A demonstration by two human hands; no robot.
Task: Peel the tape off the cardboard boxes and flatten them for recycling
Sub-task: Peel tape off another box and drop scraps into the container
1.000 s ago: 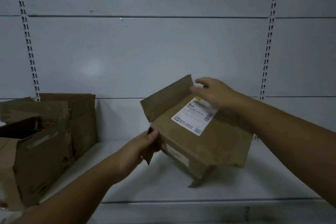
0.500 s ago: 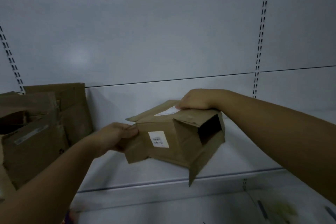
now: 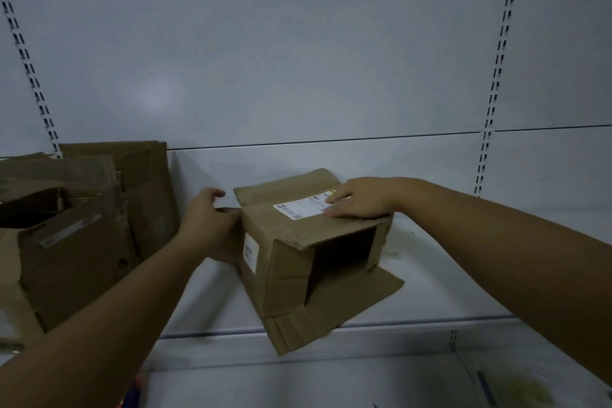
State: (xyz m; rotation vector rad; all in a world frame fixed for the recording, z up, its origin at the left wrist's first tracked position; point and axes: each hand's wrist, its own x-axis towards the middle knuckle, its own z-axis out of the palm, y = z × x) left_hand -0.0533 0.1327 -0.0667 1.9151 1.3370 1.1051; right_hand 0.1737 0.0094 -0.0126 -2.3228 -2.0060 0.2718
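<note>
A small brown cardboard box [image 3: 284, 262] lies on its side on the white shelf [image 3: 430, 288], its open end facing me with flaps spread. A white shipping label [image 3: 301, 209] is on its top face and a smaller label on its left side. My left hand [image 3: 208, 225] grips the flap at the box's left end, fingers curled over it. My right hand [image 3: 357, 199] lies flat on the top face, fingers straight over the label's right end, pressing down.
Several larger brown cardboard boxes [image 3: 76, 232] stand and lean at the left end of the shelf. A white back panel with slotted uprights [image 3: 496, 76] rises behind. A lower shelf [image 3: 364, 384] with small dim items shows below.
The box has come down from the air and now rests on the shelf. My right hand has flattened on its top, and my left hand has shifted along the left flap.
</note>
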